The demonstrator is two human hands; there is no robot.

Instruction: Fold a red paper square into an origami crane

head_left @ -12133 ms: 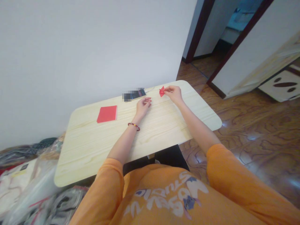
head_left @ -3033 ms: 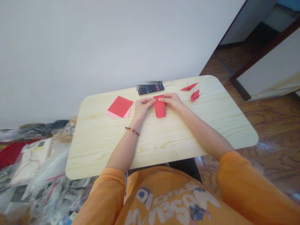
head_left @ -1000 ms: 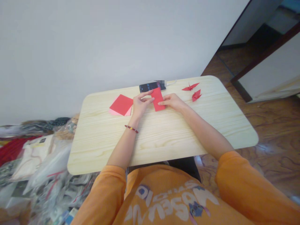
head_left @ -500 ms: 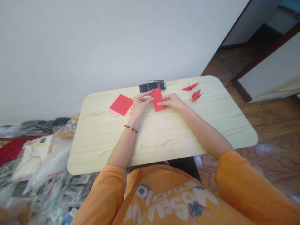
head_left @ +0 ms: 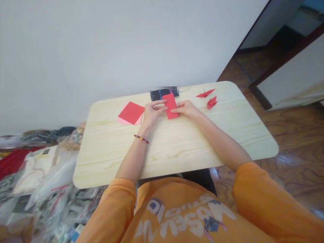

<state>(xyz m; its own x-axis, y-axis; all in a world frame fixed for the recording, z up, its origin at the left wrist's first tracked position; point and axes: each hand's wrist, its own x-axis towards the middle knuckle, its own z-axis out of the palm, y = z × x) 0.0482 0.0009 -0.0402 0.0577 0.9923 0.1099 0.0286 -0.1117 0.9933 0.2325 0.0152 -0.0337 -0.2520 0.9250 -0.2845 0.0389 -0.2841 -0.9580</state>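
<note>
A red sheet of origami paper [head_left: 171, 106], folded into a narrow rectangle, is between my two hands near the middle of the table. My left hand [head_left: 153, 112] grips its left edge with thumb and fingers. On the lower right side, my right hand [head_left: 186, 109] pinches the same paper. To the left lies a small stack of square paper [head_left: 131, 113], red on top with pink beneath. Two folded red paper pieces rest at the right: a paper crane [head_left: 206, 93] with spread wings and a more compact folded piece [head_left: 212, 103].
Behind the folded paper a phone [head_left: 158, 95] lies on the pale wooden table [head_left: 111, 148], with a cable [head_left: 186, 89] at its right. A white wall [head_left: 113, 47] rises behind the table. Bagged clothes and plastic bags [head_left: 55, 179] pile up at the left.
The folded red paper has shifted very slightly to the right and away from me. Both hands keep their hold on it.
</note>
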